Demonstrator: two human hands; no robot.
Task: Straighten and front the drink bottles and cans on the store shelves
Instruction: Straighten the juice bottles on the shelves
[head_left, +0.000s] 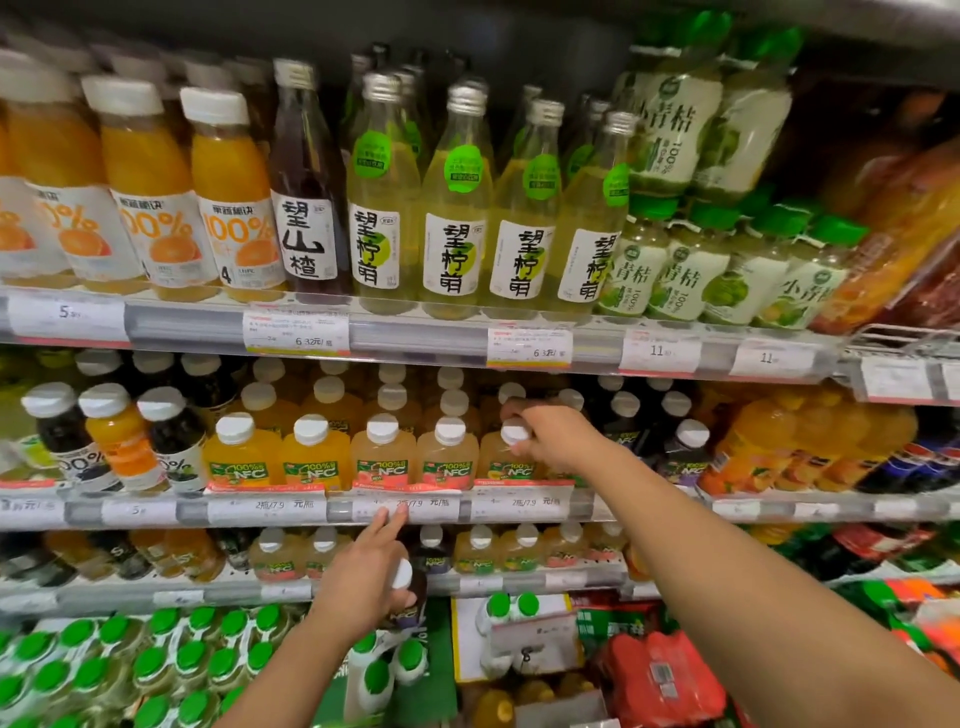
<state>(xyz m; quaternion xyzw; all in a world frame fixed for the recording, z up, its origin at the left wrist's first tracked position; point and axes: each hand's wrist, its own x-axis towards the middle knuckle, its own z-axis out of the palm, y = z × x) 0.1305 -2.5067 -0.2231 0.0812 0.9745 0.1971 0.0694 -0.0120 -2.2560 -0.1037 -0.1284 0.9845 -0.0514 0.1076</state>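
Note:
My right hand (553, 434) grips the white cap and shoulder of a pale NFC juice bottle (503, 460) in the front row of the middle shelf. Left of it stand more white-capped NFC bottles (383, 454) in a fronted row. My left hand (366, 569) holds a dark NFC bottle (410, 592) with a white cap in front of the shelf below, two fingers stretched up and touching the middle shelf's price strip (410, 506).
The top shelf carries orange juice bottles (228, 192), glass lemon drink bottles (457, 208) and green-capped lime juice bottles (680, 260). Dark juice bottles (685, 452) stand right of my right hand. Green-capped bottles (156, 670) fill the bottom left; red packs (660, 675) lie bottom right.

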